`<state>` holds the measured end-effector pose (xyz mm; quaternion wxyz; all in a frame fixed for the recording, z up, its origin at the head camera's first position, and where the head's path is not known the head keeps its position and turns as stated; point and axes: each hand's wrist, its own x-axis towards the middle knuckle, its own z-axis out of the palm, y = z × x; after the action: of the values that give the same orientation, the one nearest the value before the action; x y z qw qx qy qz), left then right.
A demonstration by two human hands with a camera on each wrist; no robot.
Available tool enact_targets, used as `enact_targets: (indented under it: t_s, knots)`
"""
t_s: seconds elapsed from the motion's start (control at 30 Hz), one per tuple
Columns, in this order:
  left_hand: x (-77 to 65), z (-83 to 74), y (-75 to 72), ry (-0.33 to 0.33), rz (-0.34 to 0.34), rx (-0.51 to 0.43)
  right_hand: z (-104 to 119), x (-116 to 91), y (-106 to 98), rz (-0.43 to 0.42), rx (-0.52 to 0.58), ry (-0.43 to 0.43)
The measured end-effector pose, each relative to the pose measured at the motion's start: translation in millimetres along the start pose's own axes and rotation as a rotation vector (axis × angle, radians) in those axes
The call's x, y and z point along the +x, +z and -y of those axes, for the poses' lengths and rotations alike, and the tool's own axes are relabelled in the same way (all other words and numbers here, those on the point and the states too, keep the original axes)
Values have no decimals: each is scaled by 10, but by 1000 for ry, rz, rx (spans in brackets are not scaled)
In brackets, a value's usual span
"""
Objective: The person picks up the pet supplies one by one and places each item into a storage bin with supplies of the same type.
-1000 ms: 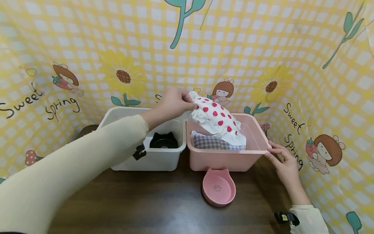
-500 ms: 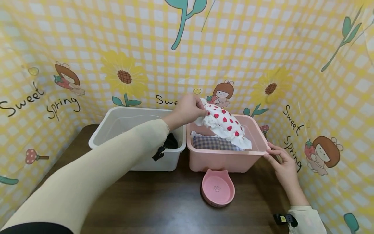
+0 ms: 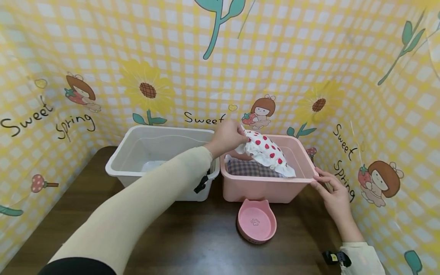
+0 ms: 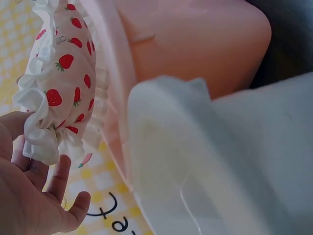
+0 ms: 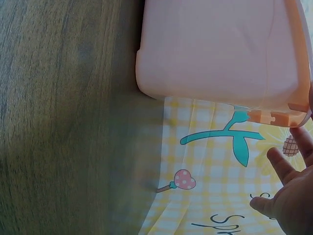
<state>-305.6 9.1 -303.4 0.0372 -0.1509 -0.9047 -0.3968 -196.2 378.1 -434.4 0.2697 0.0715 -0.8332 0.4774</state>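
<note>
A small white pillow with red strawberries and a ruffled edge [image 3: 265,149] hangs slanted over the pink bin [image 3: 261,190]. My left hand [image 3: 227,138] pinches its upper left corner; the ruffle bunches between thumb and fingers in the left wrist view, where the pillow [image 4: 66,73] looks plump. Below it, inside the bin, lies a blue-grey checked cloth item [image 3: 249,168], partly covered by the pillow. At the bin's front right corner my right hand [image 3: 335,196] holds the rim between thumb and fingers; the right wrist view shows the other fingers [image 5: 281,164] spread away from it.
A white bin [image 3: 137,152] stands directly left of the pink one, partly behind my left forearm. In front of the pink bin, a pink cat-eared bowl with a paw print [image 3: 256,222] sits on the dark wooden table [image 3: 192,244]. Yellow checked cloth [image 3: 206,84] encloses the back and sides.
My left hand has carried the pillow right and downward, lower over the pink bin. My forearm now hides the black bowl seen earlier in the white bin. The right hand stays at the rim.
</note>
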Motion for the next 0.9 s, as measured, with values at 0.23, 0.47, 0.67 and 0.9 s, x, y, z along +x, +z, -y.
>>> enact_targets:
  t_s: [0.23, 0.47, 0.67, 0.9]
  knots:
    - [-39, 3, 174, -53, -10, -78, -21, -14, 11, 1, -10, 1]
    - [-54, 17, 349, -120, -8, -210, 124, -33, 17, -6, -20, 10]
    - [-58, 42, 454, -100, -66, -27, 332, -56, 18, 9, -16, -18]
    - [-74, 35, 590, -72, -73, 19, 266, -51, 26, -13, -2, -6]
